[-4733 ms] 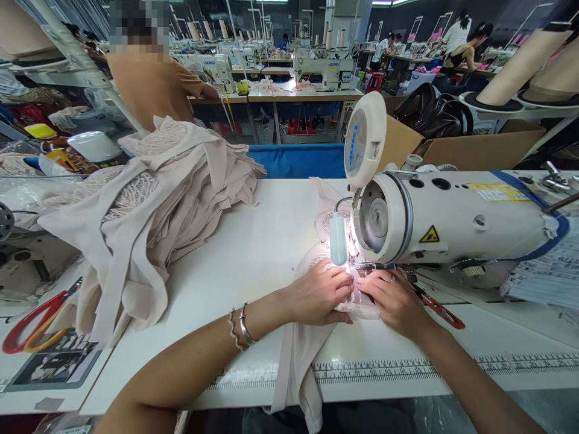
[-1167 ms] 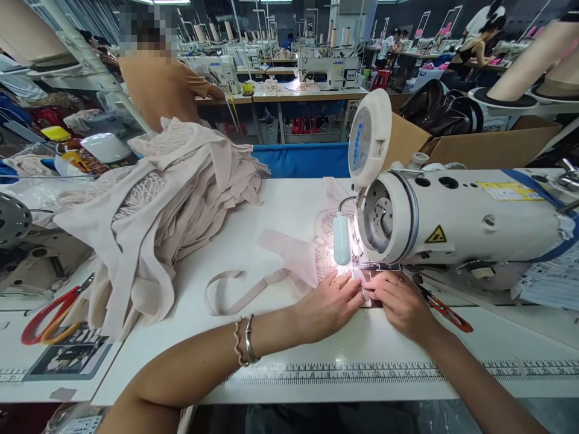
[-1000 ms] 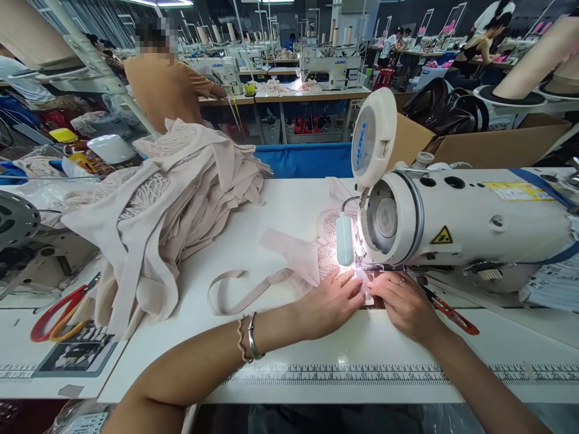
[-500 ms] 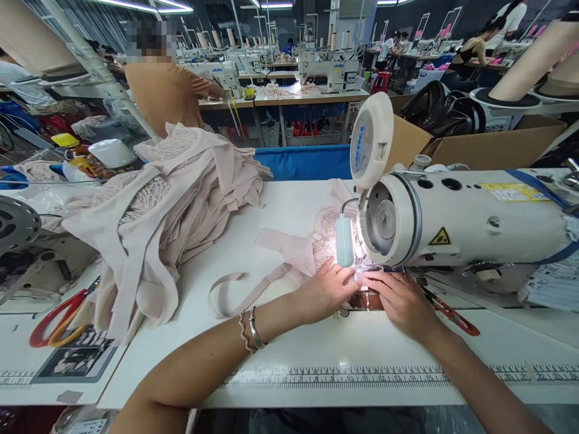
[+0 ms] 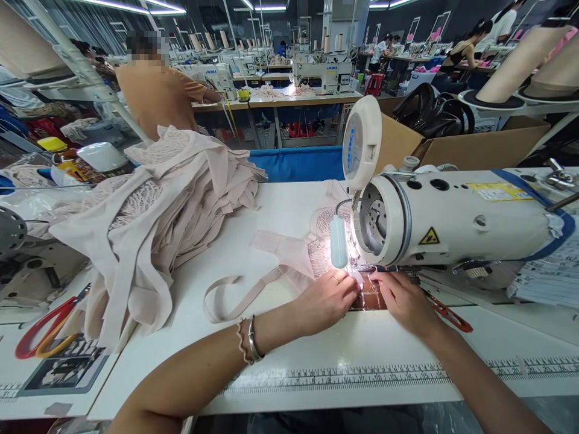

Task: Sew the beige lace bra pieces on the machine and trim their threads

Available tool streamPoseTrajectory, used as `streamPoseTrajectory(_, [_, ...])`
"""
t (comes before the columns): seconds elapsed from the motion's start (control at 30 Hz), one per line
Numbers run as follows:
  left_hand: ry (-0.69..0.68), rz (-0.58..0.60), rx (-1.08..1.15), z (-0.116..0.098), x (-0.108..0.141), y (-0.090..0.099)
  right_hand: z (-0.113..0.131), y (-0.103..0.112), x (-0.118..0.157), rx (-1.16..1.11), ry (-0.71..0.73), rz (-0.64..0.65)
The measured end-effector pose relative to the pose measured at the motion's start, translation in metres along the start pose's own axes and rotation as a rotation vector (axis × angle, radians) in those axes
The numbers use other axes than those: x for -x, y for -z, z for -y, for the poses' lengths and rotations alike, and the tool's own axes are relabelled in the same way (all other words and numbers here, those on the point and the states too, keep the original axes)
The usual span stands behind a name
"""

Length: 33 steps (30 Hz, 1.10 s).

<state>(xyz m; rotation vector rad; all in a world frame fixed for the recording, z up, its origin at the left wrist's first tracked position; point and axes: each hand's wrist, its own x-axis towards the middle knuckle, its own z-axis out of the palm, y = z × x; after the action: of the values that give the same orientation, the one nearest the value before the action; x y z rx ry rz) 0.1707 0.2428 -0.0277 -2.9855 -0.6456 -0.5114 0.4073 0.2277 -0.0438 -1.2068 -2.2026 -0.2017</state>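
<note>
Near the middle of the frame, a pale lace garment (image 5: 301,256) is laid partly behind the lamp (image 5: 338,242) of a sewing machine (image 5: 452,220). Its near edge is touched by the left hand (image 5: 326,301), fingers half curled. The right hand (image 5: 404,303) is held loosely bent beside it; whether cloth is gripped by either cannot be told. Similar garments (image 5: 190,199) are heaped at left.

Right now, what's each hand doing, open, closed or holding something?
Left hand: closed on the pale fabric.
Right hand: beneath the sewing machine head; whether it grips anything cannot be told.
</note>
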Motion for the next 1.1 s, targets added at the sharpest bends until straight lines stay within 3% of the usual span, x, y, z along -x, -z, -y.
streamPoseTrajectory(0.13, [0.001,-0.022,0.009,0.000,0.001,-0.002,0.004,0.003,-0.004,-0.098,0.112,0.059])
streamPoseTrajectory(0.4, [-0.015,-0.003,0.009,0.000,0.001,-0.004,0.005,0.003,-0.002,-0.174,0.036,0.022])
streamPoseTrajectory(0.6, [-0.006,-0.016,0.039,-0.001,0.002,-0.004,0.005,0.008,-0.004,-0.235,0.120,0.033])
streamPoseTrajectory(0.83, [0.068,-0.015,0.092,-0.001,-0.002,-0.002,0.005,0.011,-0.007,-0.147,0.237,0.008])
streamPoseTrajectory(1.1, [0.014,-0.025,-0.014,-0.004,-0.007,-0.013,0.002,0.006,-0.003,-0.113,0.205,-0.004])
